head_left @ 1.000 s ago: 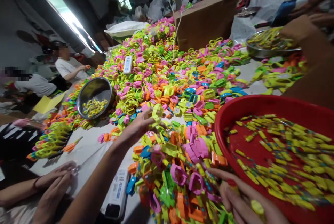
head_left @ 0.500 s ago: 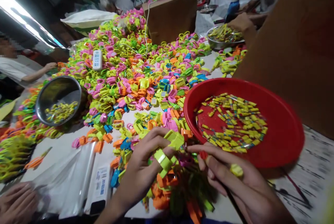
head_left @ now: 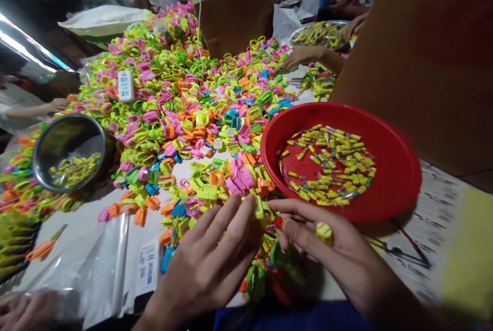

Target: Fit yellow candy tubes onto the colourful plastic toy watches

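My left hand (head_left: 208, 249) is at the lower middle, its fingers closed around a yellow-green plastic piece (head_left: 260, 210). My right hand (head_left: 327, 251) faces it, with thumb and forefinger pinching a small red-tipped item (head_left: 278, 222). A small yellow roll (head_left: 323, 232) rests against those fingers. Just behind my hands lies a heap of pink, orange, green and blue plastic pieces (head_left: 173, 130). A red plastic basin (head_left: 389, 135) of small yellow wrapped pieces stands beyond my right hand, not touching it.
A steel bowl (head_left: 67, 138) stands at the left. Beyond the heap are a cardboard box (head_left: 234, 17) and a steel tray (head_left: 318, 34), where a co-worker's hand (head_left: 304, 56) reaches. Another co-worker's hands (head_left: 26, 310) lie bottom left, beside clear plastic bags (head_left: 103, 269).
The view has shifted, so the basin and heap sit further left and higher. My hands have come closer together around the yellow-green piece, and a co-worker's hand has moved forward near the tray.
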The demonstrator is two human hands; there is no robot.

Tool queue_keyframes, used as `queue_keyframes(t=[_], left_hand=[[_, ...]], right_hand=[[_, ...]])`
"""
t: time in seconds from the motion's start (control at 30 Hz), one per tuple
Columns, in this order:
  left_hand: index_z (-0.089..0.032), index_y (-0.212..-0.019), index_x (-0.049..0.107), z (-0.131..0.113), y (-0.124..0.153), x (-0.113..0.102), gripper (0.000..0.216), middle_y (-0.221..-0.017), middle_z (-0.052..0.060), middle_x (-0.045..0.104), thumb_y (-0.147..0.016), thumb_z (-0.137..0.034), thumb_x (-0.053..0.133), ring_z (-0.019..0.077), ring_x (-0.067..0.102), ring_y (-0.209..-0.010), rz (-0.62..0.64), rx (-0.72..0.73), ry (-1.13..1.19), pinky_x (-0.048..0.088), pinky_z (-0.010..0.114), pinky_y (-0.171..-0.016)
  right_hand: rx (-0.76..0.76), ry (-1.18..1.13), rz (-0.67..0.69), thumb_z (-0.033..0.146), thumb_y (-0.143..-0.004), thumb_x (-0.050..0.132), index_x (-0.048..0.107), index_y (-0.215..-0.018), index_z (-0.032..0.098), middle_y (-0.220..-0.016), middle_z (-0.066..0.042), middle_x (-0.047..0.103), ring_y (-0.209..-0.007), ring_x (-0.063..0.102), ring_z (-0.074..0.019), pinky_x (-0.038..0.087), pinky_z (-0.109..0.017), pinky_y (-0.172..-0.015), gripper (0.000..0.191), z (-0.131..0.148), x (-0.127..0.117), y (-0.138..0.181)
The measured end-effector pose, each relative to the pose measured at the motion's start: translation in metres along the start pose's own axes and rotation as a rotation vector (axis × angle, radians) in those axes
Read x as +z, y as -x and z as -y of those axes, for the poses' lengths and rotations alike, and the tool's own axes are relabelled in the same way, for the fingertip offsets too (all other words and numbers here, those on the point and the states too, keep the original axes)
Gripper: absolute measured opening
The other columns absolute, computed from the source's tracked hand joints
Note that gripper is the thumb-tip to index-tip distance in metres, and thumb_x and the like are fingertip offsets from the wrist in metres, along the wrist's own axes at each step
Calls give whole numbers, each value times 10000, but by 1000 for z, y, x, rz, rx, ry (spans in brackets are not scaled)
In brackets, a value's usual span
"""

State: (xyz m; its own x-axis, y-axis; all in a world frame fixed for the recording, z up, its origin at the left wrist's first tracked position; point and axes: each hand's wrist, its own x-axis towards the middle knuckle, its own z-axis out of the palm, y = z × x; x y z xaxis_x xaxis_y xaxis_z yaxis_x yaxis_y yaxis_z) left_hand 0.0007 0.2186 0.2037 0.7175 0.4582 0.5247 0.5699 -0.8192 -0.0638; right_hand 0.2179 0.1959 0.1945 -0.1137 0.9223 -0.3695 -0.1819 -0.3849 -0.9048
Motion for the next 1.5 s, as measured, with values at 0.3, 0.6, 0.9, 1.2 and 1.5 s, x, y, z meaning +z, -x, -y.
queue_keyframes(t=[0.3, 0.6, 0.9, 1.2, 1.5], left_hand=[[-71, -1195, 673, 2, 6, 7, 219, -1384, 162, 743, -1087, -104, 485, 353, 656, -1325, 49, 56, -12, 590, 449, -979], [-42, -1293, 660, 10, 9, 9, 414, -1322, 95, 788, -1139, -147, 291, 258, 700, -1207, 143, 128, -99, 534, 374, -1010], [-110, -1247, 680, 15, 42, 24, 315, -1355, 119, 755, -1136, -115, 385, 224, 649, -1316, 95, 23, -23, 569, 363, -1023], [-288, -1187, 620, 19, 63, 10, 130, -1040, 20, 723, -1071, -345, 613, 128, 693, -671, -110, -1354, 1078, 556, 192, -509], [-261, -1362, 755, -3, 44, 10, 453, -1309, 66, 809, -914, -189, 772, 223, 786, -1187, -370, -1538, 1780, 587, 265, -1112]], right_hand=[[-74, 248, -73, 568, -934, 693, 848, -1187, 301, -1117, -32, 803, -1145, 709, -268, 523, -347, -1060, 399, -2, 0, -2], [-26, 450, 47, 620, -1008, 558, 787, -1213, 258, -1004, -65, 757, -954, 667, -293, 477, -477, -1018, 475, -26, -10, -19], [-110, 444, 61, 575, -974, 515, 785, -1080, 179, -943, -111, 744, -882, 688, -307, 551, -462, -858, 491, -45, 10, -45], [-102, 327, 122, 656, -1010, 582, 604, -1583, 268, -1691, -90, 515, -1566, 455, -320, 333, -560, -1316, 692, -33, 19, -50], [-81, 436, 69, 543, -1092, 498, 763, -1131, 236, -905, -44, 774, -795, 715, -214, 545, -326, -752, 408, -50, 8, -32]])
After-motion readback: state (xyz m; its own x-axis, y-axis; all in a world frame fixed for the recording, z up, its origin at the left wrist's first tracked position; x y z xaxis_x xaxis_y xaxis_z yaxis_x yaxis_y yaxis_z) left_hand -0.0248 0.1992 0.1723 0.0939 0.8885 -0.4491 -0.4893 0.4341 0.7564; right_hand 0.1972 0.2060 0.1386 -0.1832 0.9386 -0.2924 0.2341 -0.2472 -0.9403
